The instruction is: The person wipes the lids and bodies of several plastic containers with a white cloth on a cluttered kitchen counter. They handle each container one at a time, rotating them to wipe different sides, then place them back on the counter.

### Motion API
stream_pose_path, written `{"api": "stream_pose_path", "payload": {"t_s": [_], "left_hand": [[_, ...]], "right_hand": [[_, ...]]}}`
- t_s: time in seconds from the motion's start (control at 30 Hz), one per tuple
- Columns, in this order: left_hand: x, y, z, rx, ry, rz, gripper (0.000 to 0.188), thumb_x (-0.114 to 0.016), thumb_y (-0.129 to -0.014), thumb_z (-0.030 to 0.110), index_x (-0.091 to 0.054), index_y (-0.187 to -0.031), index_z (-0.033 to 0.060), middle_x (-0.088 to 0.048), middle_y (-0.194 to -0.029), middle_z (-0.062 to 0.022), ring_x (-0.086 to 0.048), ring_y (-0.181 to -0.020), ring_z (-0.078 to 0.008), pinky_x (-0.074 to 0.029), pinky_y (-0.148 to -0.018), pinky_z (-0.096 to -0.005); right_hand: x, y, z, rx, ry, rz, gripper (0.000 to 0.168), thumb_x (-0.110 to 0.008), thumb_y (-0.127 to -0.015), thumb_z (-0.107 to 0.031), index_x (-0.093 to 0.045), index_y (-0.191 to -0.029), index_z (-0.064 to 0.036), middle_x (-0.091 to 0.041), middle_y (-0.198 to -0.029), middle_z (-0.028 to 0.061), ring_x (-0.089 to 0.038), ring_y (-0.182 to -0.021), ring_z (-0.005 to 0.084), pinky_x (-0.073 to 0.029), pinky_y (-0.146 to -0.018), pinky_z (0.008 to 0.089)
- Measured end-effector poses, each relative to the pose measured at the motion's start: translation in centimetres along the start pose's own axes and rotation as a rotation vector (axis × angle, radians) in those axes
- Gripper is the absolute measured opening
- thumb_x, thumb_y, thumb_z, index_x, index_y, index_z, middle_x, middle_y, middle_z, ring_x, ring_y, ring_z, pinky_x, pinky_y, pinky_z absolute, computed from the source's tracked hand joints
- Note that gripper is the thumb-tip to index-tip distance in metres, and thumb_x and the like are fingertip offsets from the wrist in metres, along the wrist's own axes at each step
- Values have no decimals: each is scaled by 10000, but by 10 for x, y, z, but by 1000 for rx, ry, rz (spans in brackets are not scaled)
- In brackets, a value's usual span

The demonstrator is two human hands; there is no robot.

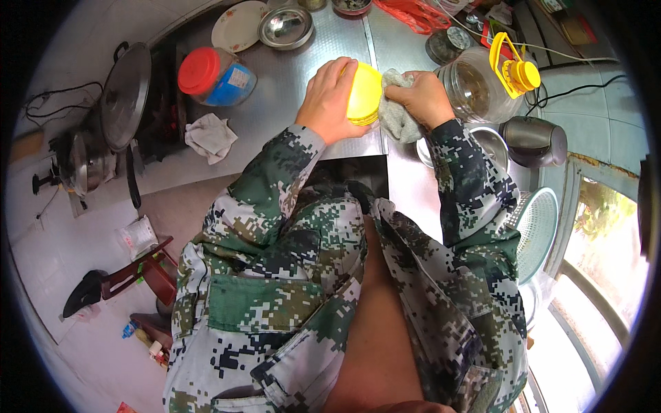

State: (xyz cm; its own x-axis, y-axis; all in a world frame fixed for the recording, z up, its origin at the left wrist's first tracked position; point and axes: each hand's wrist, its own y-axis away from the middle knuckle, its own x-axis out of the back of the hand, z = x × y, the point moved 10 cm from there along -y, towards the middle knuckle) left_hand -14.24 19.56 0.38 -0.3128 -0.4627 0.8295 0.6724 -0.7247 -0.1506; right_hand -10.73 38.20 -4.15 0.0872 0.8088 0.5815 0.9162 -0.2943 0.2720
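My left hand (330, 100) grips a container with a round yellow lid (364, 93) from its left side. The lid faces up towards me, and most of the container's body is hidden below it and behind my fingers. In my right hand (426, 98) is a bunched grey cloth (398, 111), pinched under the thumb. The cloth sits against or very close to the lid's right edge. Both hands are over the metal countertop (320, 51). To the left lies a clear plastic jar (232, 80) with a red lid (199, 70), and below it a crumpled whitish rag (210, 137).
A large clear oil jug (477, 85) with a yellow cap (526, 76) stands close beyond my right hand. At the back are a floral plate (235, 26), a steel dish (285, 28) and a red plastic bag (413, 15). A lidded wok (126, 95) stands left; a colander (537, 232) is right.
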Motion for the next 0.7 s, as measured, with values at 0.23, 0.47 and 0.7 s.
{"api": "stream_pose_path", "payload": {"t_s": [0.23, 0.47, 0.7], "left_hand": [[-2, 5, -3, 16, -17, 44, 1107, -951, -619, 330, -439, -1546, 8, -451, -1547, -190, -424, -1476, -399, -365, -1211, -528], [-3, 3, -1, 11, 7, 89, 1079, -942, -618, 318, -460, -1532, 6, -469, -1536, -194, -450, -1447, -412, -395, -1194, -528], [-3, 4, -3, 17, -19, 107, 1055, -939, -632, 325, -470, -1521, 2, -474, -1532, -192, -464, -1430, -411, -397, -1186, -528]], "right_hand": [[-22, 46, 10, -72, -217, 121, 491, -836, -789, -366, -789, -1007, 71, -760, -855, 285, -776, -803, 364, -587, -777, 448], [-5, 20, 9, -36, -96, 76, 499, -853, -770, -388, -784, -978, 60, -758, -842, 278, -773, -794, 377, -594, -769, 446], [2, 26, -6, 60, -12, 253, 496, -849, -775, -402, -780, -951, 57, -730, -862, 315, -755, -819, 440, -594, -775, 478]]}}
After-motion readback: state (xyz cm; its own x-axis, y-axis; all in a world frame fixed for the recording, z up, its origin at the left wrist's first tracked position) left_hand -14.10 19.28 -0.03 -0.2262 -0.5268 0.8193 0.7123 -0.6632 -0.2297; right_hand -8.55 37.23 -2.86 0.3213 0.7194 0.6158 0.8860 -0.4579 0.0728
